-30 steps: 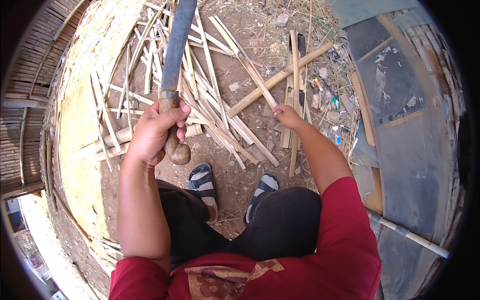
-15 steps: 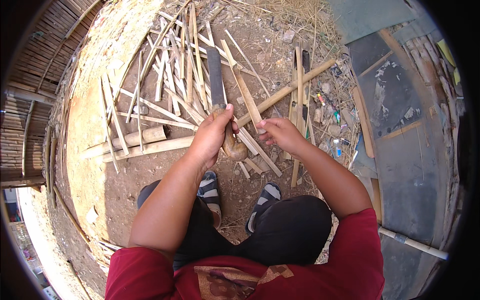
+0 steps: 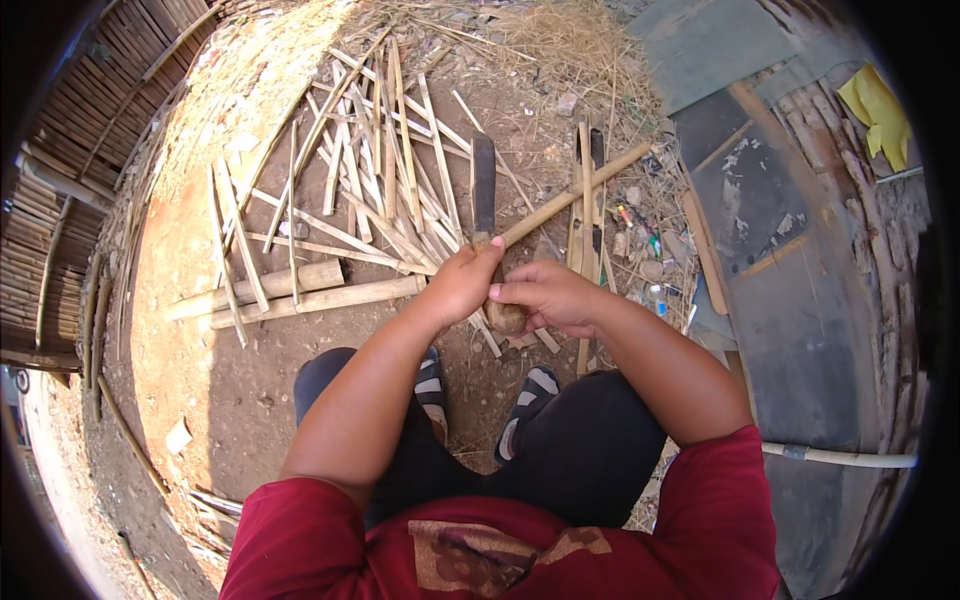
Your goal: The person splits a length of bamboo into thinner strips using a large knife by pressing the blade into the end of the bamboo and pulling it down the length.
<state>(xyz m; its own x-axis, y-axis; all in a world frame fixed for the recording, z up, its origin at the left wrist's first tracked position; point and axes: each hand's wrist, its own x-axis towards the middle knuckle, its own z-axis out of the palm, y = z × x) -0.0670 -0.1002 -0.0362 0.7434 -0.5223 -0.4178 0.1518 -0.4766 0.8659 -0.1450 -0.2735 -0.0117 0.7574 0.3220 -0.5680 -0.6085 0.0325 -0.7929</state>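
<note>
My left hand (image 3: 470,280) is closed round the upper wooden handle of a machete (image 3: 483,185). Its dark, broad blade points away from me, and the rounded butt of the handle shows below my hands. From the right, my right hand (image 3: 550,297) meets the same handle, its thumb lying across it and its other fingers curled, partly hidden, behind. Beyond the blade a loose heap of split bamboo strips (image 3: 390,150) lies on the dirt. A round bamboo pole (image 3: 580,195) slants off to the right, its near end by my hands.
Two thicker bamboo pieces (image 3: 300,302) lie at the left. More split bamboo (image 3: 585,215) and small litter (image 3: 640,240) lie to the right, before dark sheets (image 3: 790,330) along the edge. My sandalled feet (image 3: 530,400) are close below my hands.
The bamboo strip that my right hand held is no longer seen in it. That hand has moved left onto the machete handle. The machete has shifted right and stands more upright in view.
</note>
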